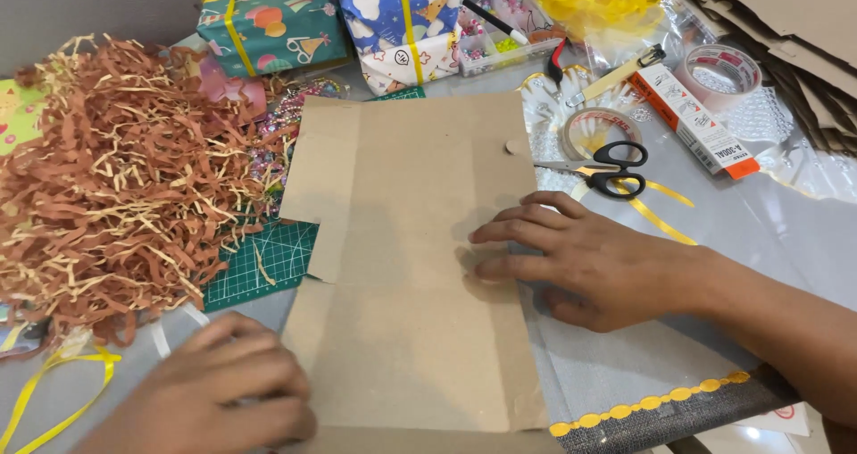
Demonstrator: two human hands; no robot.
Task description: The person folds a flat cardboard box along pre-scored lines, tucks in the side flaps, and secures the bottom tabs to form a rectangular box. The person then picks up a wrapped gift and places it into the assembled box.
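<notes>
Two hands press one flattened cardboard sheet onto the tabletop.

The cardboard sheet (402, 258) lies flat at the centre, its long axis running near to far, with a flap jutting from its left edge. The right hand (589, 262) rests palm down on the sheet's right edge, fingers spread and pointing left, grasping nothing. The left hand (219, 391) lies palm down at the near left corner, fingers loosely curled on the sheet, clenching nothing visible. One heap of brown shredded paper (116, 177) covers the left side, partly over one green cutting mat (259, 262). Far off stand two wrapped gift boxes (272, 21). To the right lie one pair of black-handled scissors (607, 168) and two rolls of tape (721, 72), well apart from both hands.
</notes>
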